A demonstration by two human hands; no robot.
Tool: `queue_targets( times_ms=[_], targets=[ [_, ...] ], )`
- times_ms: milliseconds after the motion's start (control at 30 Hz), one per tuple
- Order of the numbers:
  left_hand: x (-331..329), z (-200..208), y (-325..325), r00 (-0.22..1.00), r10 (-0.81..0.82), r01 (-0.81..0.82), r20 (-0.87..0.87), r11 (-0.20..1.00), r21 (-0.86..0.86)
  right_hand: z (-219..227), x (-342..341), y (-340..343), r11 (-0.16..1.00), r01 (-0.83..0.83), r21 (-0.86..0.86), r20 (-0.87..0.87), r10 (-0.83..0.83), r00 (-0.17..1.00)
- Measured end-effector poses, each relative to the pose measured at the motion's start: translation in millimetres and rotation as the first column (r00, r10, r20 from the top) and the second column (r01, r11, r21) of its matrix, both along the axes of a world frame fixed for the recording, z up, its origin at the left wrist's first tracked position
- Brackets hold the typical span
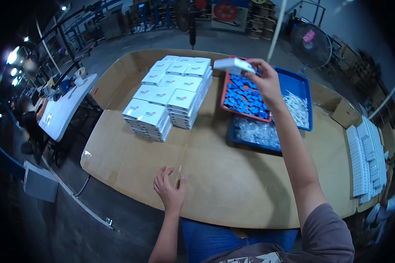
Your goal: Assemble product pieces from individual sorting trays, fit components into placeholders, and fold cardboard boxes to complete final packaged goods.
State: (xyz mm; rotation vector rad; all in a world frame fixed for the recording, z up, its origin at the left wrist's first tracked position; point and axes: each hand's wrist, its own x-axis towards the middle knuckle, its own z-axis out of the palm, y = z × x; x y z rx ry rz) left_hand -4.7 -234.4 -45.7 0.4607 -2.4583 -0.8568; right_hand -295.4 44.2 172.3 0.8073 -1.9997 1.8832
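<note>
My right hand (266,81) grips a small flat white box (234,64) by its right end, held up above a red tray (224,97) of small blue parts (245,94). My left hand (167,187) hovers over the front part of the cardboard-covered table (224,175), its fingers apart and nothing in them. Beyond that hand stand stacks of closed white boxes (156,94) like the one I hold, rising in steps toward the back.
A blue tray (310,101) with white pieces (295,108) sits right of the red one. Clear plastic bags (255,131) fill another blue tray (234,139) in front. White stacks (367,158) line the right edge. A person (30,115) sits by a white table (68,109) at left.
</note>
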Motion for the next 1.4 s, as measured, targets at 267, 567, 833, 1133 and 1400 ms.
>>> queue_targets(
  times_ms=[267, 567, 833, 1133, 1400],
  targets=[
    [-10.6, 45.2, 81.6, 0.937, -0.267, 0.345, -0.224, 0.807, 0.479, -21.6, 155.1, 107.0, 0.985, -0.166, 0.037, -0.021, 0.167, 0.986],
    [-13.5, 134.2, 206.2, 0.445, -0.876, 0.559, -0.185, 0.110, 0.822, -34.2, 248.8, 161.8, 0.910, -0.269, 0.315, 0.184, 0.220, 0.958],
    [31.7, 101.9, 256.8, 0.618, -0.710, -0.088, -0.338, -0.489, 0.868, -87.0, 314.2, 150.8, 0.913, 0.102, 0.395, 0.091, -0.150, 0.985],
    [44.4, 96.7, 251.8, 0.717, -0.651, -0.143, -0.249, -0.486, 0.862, -128.7, 318.6, 135.2, 0.881, 0.244, 0.404, -0.201, -0.175, 0.964],
    [57.2, 99.2, 256.2, 0.776, -0.601, -0.030, -0.188, -0.333, 0.942, -143.4, 315.7, 123.1, 0.872, 0.313, 0.377, -0.367, -0.170, 0.915]
  ],
)
